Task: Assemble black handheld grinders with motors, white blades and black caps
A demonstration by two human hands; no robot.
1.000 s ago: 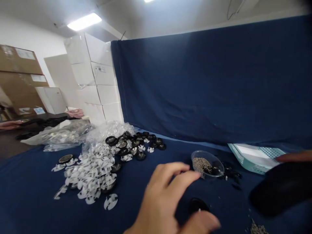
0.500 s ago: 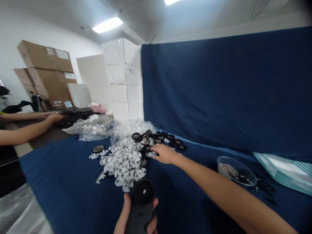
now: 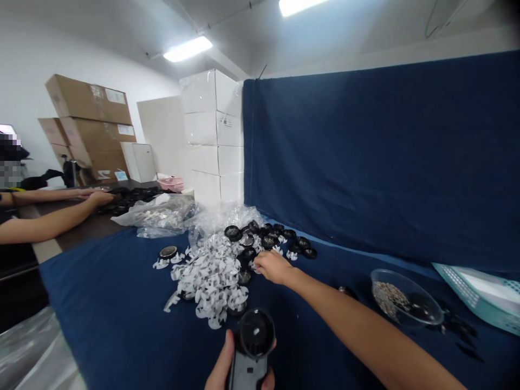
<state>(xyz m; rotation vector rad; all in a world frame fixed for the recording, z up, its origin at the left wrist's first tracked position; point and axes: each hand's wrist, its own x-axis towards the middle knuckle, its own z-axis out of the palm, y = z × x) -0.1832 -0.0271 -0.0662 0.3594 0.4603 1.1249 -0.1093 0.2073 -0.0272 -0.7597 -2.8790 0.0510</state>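
Observation:
My left hand [image 3: 222,362] is wrapped round the grip of a black handheld device [image 3: 248,369], whose round, cup-like head [image 3: 257,335] faces up with a small white spot in its middle. Farther out, my right hand [image 3: 273,266] reaches into the right edge of a heap of white plastic pieces [image 3: 213,271]. Its fingers are pinched together low over the heap, and what they hold, if anything, is hidden. Black round caps [image 3: 269,241] lie just beyond that hand, and another black cap [image 3: 244,277] is left of its fingertips.
On the right stand a clear bowl [image 3: 436,317] of small metal parts and a teal basket [image 3: 499,311]. Plastic bags [image 3: 164,216] lie behind the heap. At left, a co-worker's arms [image 3: 60,219] reach over dark parts. A blue curtain [image 3: 377,151] hangs behind.
My right hand's fingers have drawn together at the heap's edge. The device in my left hand has tilted, showing more of its lighter front. The whole view has shifted slightly.

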